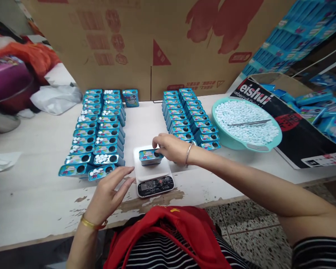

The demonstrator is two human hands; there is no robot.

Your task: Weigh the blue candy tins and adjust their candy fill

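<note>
The little box (pixel 150 156) is blue and shiny, with round corners and a bright picture label on its top. It sits flat on the scale (pixel 154 172) — label side up, long side going across. Its right end has a dark round hole, and part of that end is covered up. The scale is white on top, with a black strip along the front. It lies flat on the table (pixel 42 198) — its small gray screen is showing numbers, too blurry to read for sure.
</note>
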